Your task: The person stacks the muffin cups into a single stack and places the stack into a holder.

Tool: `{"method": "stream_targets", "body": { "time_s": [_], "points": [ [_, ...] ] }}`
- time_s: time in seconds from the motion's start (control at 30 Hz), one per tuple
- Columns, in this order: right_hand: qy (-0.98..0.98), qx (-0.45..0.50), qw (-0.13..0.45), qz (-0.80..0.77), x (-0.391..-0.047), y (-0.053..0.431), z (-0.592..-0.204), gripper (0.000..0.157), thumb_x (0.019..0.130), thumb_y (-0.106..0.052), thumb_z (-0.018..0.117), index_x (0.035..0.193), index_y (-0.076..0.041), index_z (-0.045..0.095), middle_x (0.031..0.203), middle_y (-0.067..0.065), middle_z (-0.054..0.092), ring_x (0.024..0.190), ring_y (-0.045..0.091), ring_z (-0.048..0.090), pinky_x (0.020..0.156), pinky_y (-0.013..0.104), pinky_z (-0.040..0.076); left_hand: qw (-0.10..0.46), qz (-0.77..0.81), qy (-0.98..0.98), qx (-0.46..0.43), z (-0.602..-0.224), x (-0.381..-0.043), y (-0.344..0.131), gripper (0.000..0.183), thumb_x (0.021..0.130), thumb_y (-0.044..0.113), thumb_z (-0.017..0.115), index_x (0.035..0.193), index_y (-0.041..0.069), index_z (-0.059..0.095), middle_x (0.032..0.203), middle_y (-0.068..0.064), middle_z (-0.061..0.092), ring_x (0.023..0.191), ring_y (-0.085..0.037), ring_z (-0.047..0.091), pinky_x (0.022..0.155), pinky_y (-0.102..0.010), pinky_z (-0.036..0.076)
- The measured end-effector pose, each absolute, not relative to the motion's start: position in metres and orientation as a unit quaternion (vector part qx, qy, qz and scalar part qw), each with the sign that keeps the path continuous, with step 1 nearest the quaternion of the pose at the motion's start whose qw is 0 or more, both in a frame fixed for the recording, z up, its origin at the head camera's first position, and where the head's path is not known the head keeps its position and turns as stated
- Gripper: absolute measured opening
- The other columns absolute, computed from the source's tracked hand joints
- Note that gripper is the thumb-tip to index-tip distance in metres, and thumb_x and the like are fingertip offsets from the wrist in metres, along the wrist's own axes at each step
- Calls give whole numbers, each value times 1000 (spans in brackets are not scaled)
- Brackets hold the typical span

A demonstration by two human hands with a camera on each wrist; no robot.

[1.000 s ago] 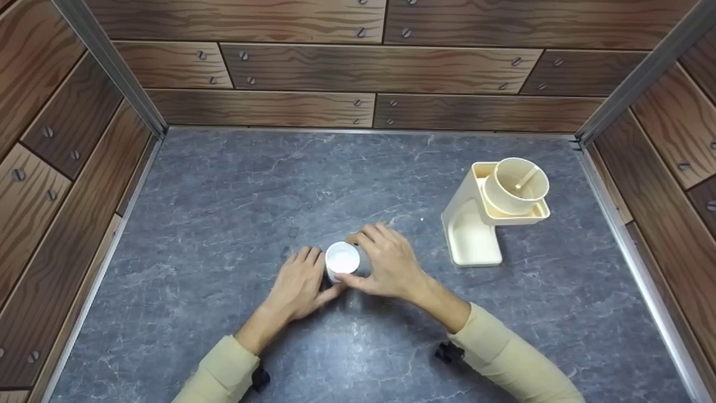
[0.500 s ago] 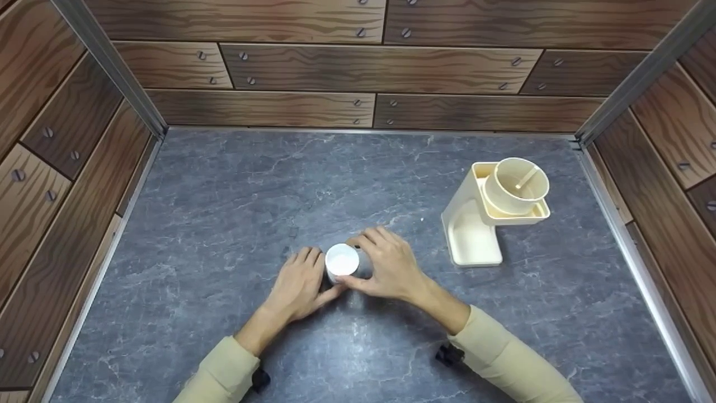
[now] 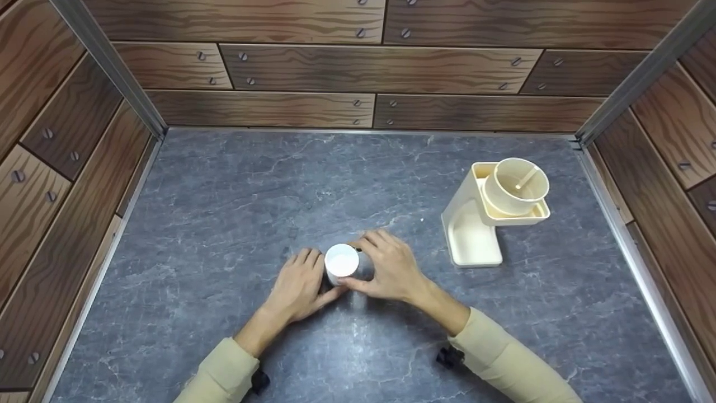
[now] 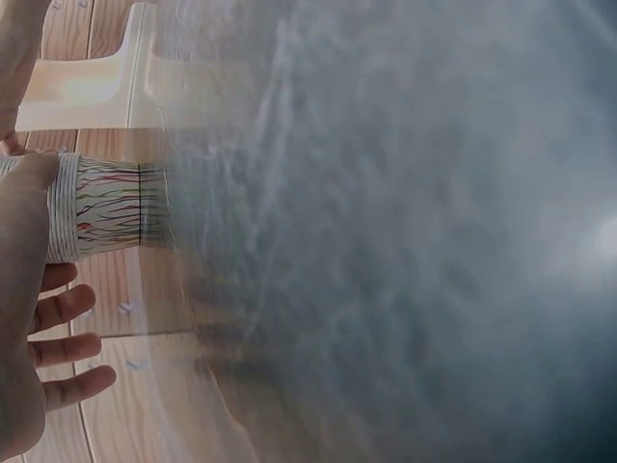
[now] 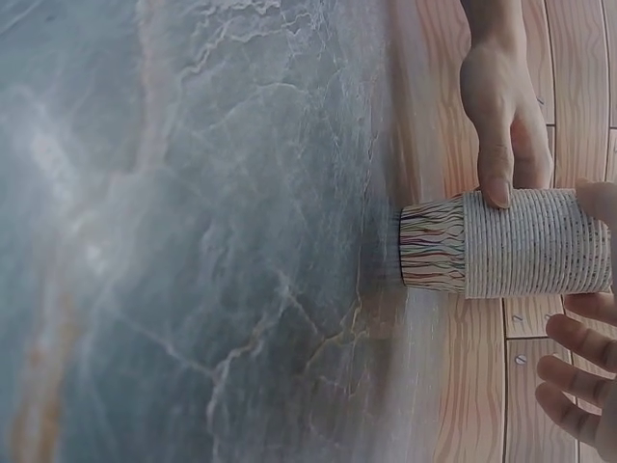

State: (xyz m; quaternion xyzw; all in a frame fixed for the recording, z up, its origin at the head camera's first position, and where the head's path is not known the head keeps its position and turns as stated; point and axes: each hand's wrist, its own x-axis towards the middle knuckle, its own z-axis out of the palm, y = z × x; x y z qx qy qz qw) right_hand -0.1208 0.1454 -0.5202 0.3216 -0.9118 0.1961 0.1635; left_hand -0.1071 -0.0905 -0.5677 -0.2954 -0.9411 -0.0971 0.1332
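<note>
A stack of nested paper cups (image 3: 342, 261) stands upright at the front middle of the table, white inside its mouth. In the right wrist view the stack (image 5: 535, 241) shows many close-set rims above a lowest cup patterned with thin coloured lines. My left hand (image 3: 296, 288) holds it from the left, thumb across the front and fingers at the far side. From the right, my right hand (image 3: 391, 268) grips the stack near its top, thumb in front and fingers behind. The far-side fingertips are partly hidden.
A cream plastic stand (image 3: 475, 240) with an overhanging upper tray is at the right. On that tray sits a cream cup (image 3: 517, 187) with a short flat bar across its inside. Wood-patterned walls (image 3: 369, 67) border the dark marbled table (image 3: 268, 184).
The top of the stack and my right hand have shifted very slightly toward me. My left hand stays nearly still, and both hands keep their hold.
</note>
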Motion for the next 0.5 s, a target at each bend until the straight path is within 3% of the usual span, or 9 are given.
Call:
{"method": "stream_targets", "body": {
  "time_s": [0.27, 0.5],
  "points": [
    [-913, 321, 154, 200, -121, 145, -521, 65, 81, -71, 75, 119, -18, 72, 112, 2, 72, 103, 20, 66, 88, 37, 60, 159, -95, -936, -301, -570, -108, -90, 75, 90, 70, 68, 122, 3, 64, 108, -10, 66, 102, -27, 62, 87, -42, 59],
    [-908, 324, 161, 213, -123, 144, -521, 64, 78, -70, 79, 115, -18, 72, 106, 2, 72, 95, 18, 65, 83, 35, 59, 127, -75, -944, -294, -568, -108, -88, 79, 87, 70, 71, 125, 1, 64, 112, -11, 66, 106, -28, 62, 90, -44, 58]
  ]
}}
